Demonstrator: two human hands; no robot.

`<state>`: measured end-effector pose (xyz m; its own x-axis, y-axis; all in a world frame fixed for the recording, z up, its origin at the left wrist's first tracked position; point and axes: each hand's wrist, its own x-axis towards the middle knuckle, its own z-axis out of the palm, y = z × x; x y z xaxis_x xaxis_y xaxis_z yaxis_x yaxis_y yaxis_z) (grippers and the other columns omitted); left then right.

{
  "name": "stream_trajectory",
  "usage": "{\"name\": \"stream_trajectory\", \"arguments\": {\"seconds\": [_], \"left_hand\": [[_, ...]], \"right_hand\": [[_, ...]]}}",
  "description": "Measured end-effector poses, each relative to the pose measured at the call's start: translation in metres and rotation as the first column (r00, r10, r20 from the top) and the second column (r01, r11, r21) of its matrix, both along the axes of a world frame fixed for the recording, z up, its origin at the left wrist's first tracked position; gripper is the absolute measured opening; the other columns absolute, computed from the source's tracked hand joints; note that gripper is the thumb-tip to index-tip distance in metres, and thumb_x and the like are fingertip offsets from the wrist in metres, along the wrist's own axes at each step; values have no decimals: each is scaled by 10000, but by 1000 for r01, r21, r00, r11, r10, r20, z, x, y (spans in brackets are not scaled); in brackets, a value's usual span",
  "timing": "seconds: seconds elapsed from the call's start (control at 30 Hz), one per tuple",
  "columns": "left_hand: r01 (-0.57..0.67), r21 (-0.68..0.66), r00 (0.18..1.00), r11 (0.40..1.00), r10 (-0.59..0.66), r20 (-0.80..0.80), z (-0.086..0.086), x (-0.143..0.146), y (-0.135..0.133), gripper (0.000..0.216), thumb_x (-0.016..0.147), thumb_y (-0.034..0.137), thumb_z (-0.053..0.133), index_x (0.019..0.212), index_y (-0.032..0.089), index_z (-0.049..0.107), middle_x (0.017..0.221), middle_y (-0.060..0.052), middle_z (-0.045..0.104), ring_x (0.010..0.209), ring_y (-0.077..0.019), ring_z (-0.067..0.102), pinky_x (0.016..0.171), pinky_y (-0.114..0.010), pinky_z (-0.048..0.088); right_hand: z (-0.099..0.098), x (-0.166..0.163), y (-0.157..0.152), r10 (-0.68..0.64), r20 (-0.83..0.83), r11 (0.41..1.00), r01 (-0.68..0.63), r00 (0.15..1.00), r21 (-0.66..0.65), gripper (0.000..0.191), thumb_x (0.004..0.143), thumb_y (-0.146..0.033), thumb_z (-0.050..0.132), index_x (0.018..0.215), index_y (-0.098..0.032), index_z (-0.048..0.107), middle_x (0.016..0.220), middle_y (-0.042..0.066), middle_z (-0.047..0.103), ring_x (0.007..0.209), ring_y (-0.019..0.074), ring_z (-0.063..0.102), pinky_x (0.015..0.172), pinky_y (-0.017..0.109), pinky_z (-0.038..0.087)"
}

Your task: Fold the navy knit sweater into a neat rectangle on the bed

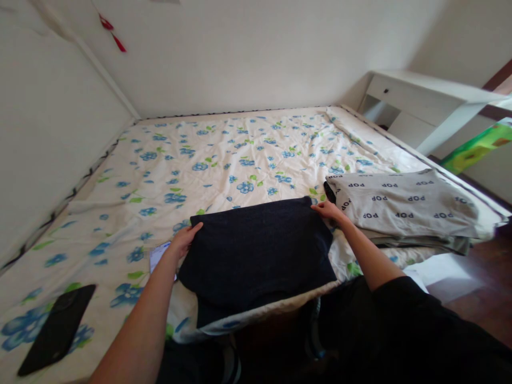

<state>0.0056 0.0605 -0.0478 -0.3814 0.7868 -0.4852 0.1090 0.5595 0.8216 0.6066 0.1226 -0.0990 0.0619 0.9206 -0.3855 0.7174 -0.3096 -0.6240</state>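
Navy, almost black, the folded garment [256,250] lies flat at the near edge of the bed [248,149], its fabric matte and finely textured, with no print or label visible. It forms a rough rectangle, its far edge straight and its near edge hanging slightly over the side of the mattress. The left hand [184,239] grips the far left corner, fingers curled over the cloth and thumb on top. The right hand [328,210] rests at the far right corner with the fingers laid nearly flat and pointing left, pinching or pressing the edge; which of the two cannot be told.

Just beside the right hand lies a folded grey garment [404,205] printed all over with the word "POP" in dark capitals, the letters upside down from this view. It sits on top of another folded piece at the right edge of the bed. The bed cover is cream with blue flowers and green leaves. A black phone [58,328] lies on the cover at the near left, well apart from the hands. A white desk [432,101] stands by the wall to the right.
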Motion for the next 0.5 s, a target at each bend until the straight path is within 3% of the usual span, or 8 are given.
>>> {"name": "stream_trajectory", "arguments": {"seconds": [0.13, 0.27, 0.4, 0.5], "left_hand": [[188, -142, 982, 972, -189, 9, 11, -2, -24, 500, 680, 496, 1067, 986, 178, 833, 943, -135, 890, 793, -292, 846, 686, -333, 692], [312, -179, 950, 933, -308, 49, 20, -5, -55, 708, 416, 530, 1153, 971, 206, 856, 1014, -138, 913, 898, -350, 875, 755, -382, 721], [301, -165, 952, 939, -288, 103, 27, -7, -82, 777, 284, 441, 1173, 947, 205, 843, 990, -133, 911, 872, -354, 868, 756, -403, 720], [237, -130, 963, 963, -215, 166, 33, -7, -96, 726, 338, 355, 1169, 955, 197, 820, 949, -125, 897, 853, -323, 858, 765, -384, 711]], "right_hand": [[14, 4, -17, 86, -64, 978, -97, 994, -185, 558, 929, -710, 886, 867, -172, 753, 728, 19, 684, 658, 147, 624, 618, 238, 507], [24, -3, -41, 146, -129, 937, -179, 981, -299, 519, 738, -561, 1072, 956, -172, 808, 819, 28, 767, 708, 153, 690, 662, 239, 563], [28, -10, -65, 49, -249, 933, -133, 967, -333, 433, 695, -346, 1105, 990, -184, 831, 878, 48, 828, 725, 169, 743, 700, 258, 610], [30, -11, -78, -75, -359, 937, -57, 930, -344, 324, 789, -271, 1042, 975, -177, 794, 834, 30, 820, 689, 150, 731, 642, 214, 593]]}}
